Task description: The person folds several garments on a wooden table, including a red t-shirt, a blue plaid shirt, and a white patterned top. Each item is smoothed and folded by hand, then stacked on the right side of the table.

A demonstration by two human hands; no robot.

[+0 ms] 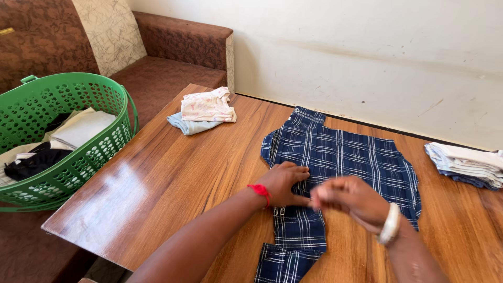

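Observation:
A dark blue plaid shirt (346,157) lies spread on the wooden table (173,183), its collar toward the wall and one sleeve hanging over the near edge. My left hand (283,183), a red thread at its wrist, presses flat on the shirt's left side. Beside it, my right hand (351,202), with a white band at the wrist, is blurred and pinches the fabric near the middle of the shirt.
A green plastic laundry basket (99,152) with light and dark clothes sits at the left by a brown sofa (173,63). Small folded pink and light blue garments (204,110) lie at the table's far left. A folded pale stack (466,165) rests at the right.

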